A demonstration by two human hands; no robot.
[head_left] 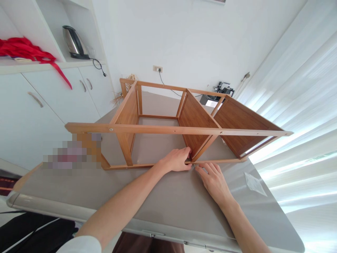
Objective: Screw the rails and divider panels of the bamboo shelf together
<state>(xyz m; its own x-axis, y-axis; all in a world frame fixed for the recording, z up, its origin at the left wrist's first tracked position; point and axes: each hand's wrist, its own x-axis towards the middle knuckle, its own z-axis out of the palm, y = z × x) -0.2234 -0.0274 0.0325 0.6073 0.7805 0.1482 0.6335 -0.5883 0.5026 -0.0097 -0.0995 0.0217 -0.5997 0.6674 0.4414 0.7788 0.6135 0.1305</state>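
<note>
A wooden shelf unit [160, 130] lies on its side on the grey table, its shelf panels standing upright. My left hand [177, 160] is closed round the lower rail [147, 166], where the middle shelf panel [196, 117] meets it. Just right of it, my right hand [214, 179] has thumb and forefinger pinched at the outer face of the same rail. A small dark metal piece [194, 166] shows at those fingertips; whether it is a screw or a key I cannot tell. The ends of the left fingers are partly hidden behind the wood.
A clear plastic bag [255, 183] lies on the grey table [163, 203], to the right. Against the wall stands a black appliance [219, 92]. An electric kettle [75, 42] and red cloth [25, 49] occupy the left cabinet. White curtains [302, 105] hang close to the table's right edge.
</note>
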